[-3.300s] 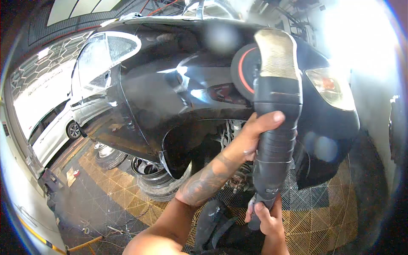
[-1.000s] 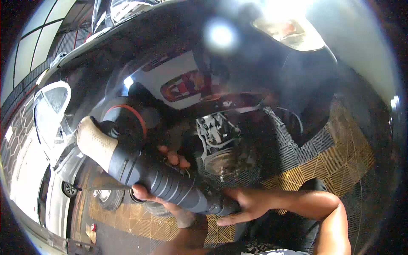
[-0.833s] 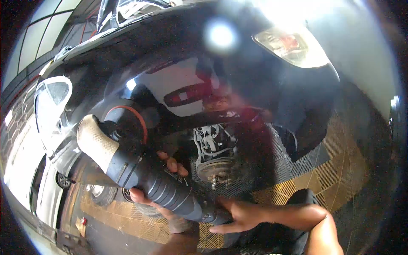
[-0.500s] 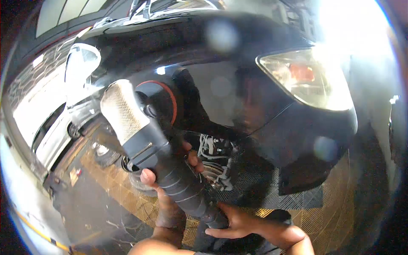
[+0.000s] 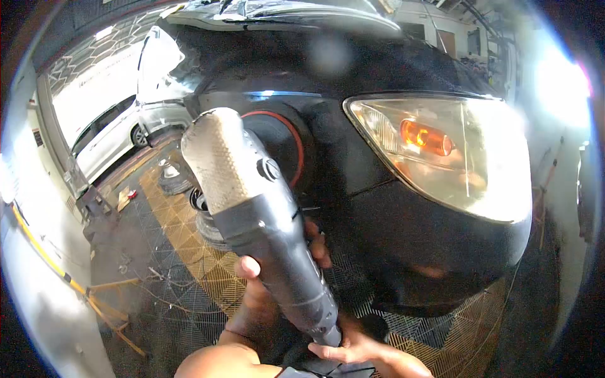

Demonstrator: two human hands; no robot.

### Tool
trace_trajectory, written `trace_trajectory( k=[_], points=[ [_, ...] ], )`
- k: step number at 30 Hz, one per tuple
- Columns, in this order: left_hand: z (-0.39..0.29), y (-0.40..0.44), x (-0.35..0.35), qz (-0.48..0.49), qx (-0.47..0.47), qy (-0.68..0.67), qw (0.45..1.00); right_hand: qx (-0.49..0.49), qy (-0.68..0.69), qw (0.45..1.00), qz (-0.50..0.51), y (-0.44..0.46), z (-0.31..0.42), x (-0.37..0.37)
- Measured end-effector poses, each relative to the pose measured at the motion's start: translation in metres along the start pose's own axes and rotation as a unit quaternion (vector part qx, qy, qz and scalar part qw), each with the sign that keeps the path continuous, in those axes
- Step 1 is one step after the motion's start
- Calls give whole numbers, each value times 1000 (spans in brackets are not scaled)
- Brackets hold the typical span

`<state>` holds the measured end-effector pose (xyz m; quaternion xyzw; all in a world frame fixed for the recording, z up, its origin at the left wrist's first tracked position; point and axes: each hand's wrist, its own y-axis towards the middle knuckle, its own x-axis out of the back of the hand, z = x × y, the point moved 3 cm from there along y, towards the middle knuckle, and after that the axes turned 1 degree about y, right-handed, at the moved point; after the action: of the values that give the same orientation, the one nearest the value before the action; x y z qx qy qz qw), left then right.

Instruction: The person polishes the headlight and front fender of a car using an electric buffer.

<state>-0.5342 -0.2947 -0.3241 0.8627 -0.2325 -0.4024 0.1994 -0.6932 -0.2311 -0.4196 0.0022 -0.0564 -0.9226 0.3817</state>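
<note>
A car polisher [image 5: 268, 233] with a black body and a pale, textured head slants up and left across the view. My left hand [image 5: 255, 283] is wrapped round its body, thumb on the near side and fingertips showing on the far side. My right hand [image 5: 353, 349] is closed round the narrow rear end, low in the view. Behind the head, a round pad with a red rim [image 5: 296, 142] faces the black fender of the car [image 5: 340, 170]; whether it touches the paint I cannot tell.
The clouded headlight [image 5: 441, 157] with its orange bulb is right of the polisher. Loose wheels [image 5: 211, 230] lie on the grid floor tiles [image 5: 189, 264] at left. Yellow stand legs [image 5: 113, 309] stand at lower left; a white car [image 5: 110, 138] is parked beyond.
My view has shifted, so the headlight looks larger and lower. The polisher is tilted more steeply and sits further right. The brake parts behind it are now out of sight. Both hands keep their grip.
</note>
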Motion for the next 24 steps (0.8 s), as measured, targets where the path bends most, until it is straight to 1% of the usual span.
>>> trace_trajectory(
  k=[1,2,3,5,6,7,9,10,13,14,15,17,18,20,21,22,24],
  points=[
    [-2,0,0,-20,-7,-9,1000,24,13,1000,-4,2,2,1],
    [-1,5,4,4,-18,-12,1000,49,25,998,-7,3,3,3],
    [-1,11,6,29,-30,-16,999,48,24,999,0,4,4,4],
    [0,12,2,24,-36,-35,998,27,27,999,5,4,5,9],
    [-1,14,-3,39,-31,-8,999,18,27,999,7,3,6,12],
    [-1,17,-8,37,-34,-9,999,26,-9,1000,-9,-2,11,16],
    [5,22,-17,61,-2,25,998,30,-46,998,-22,-5,12,20],
    [12,24,-20,78,12,11,997,14,0,1000,-18,-8,7,19],
    [13,22,-22,81,27,21,996,7,63,997,-36,-9,5,12],
    [11,20,-20,76,24,4,997,38,69,996,-45,-9,0,9],
    [9,19,-17,75,20,-15,997,40,61,997,-19,-9,2,9],
    [7,18,-8,106,5,-50,993,46,45,997,33,-8,5,8],
    [2,19,-3,108,18,-37,993,43,66,997,-17,-8,10,6],
    [-2,17,-1,114,40,-23,992,49,81,994,-48,-4,8,1],
    [0,15,-2,97,31,-35,994,53,89,993,-63,-2,6,-1],
    [0,13,-3,81,20,-47,995,52,63,994,-68,-1,6,-2],
    [-2,13,-7,87,44,-27,995,70,46,993,-86,0,-1,-7]
  ],
)
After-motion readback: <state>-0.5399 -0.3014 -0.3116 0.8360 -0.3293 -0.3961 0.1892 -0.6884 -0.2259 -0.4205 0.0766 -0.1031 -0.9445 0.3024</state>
